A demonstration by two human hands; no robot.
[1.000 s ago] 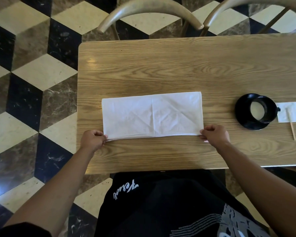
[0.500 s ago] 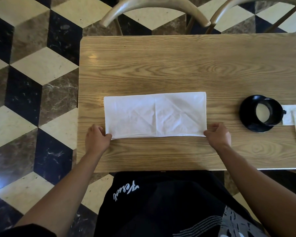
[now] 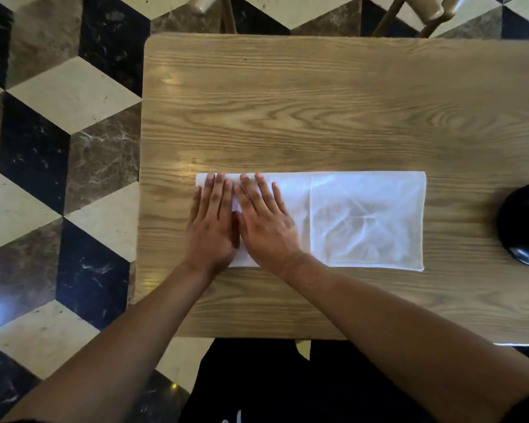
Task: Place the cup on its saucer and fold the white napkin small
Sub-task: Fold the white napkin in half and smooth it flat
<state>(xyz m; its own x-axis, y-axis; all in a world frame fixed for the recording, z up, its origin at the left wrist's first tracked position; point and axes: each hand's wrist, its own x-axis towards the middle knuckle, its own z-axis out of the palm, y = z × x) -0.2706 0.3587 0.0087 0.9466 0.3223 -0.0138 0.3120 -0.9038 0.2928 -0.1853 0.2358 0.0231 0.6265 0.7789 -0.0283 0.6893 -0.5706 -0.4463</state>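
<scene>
A chequered floor [image 3: 58, 123] of black, cream and brown tiles is seen at the left. The wooden tabletop [image 3: 318, 117] occupies the centre and right. The napkin [image 3: 367, 221] is laid flat on the tabletop as a long folded rectangle, near the front edge. The left hand [image 3: 213, 227] is pressed palm-down on the napkin's left end, fingers [image 3: 219, 190] extended and close together; nothing is gripped. The right hand [image 3: 266, 227] is laid flat just beside it, the two hands touching at the thumbs, fingers slightly spread, likewise gripping nothing. A vertical crease is noted near the napkin's middle. At the right edge of the view a black saucer [image 3: 522, 227] is partly visible, apart from the napkin; the cup cannot be made out.
</scene>
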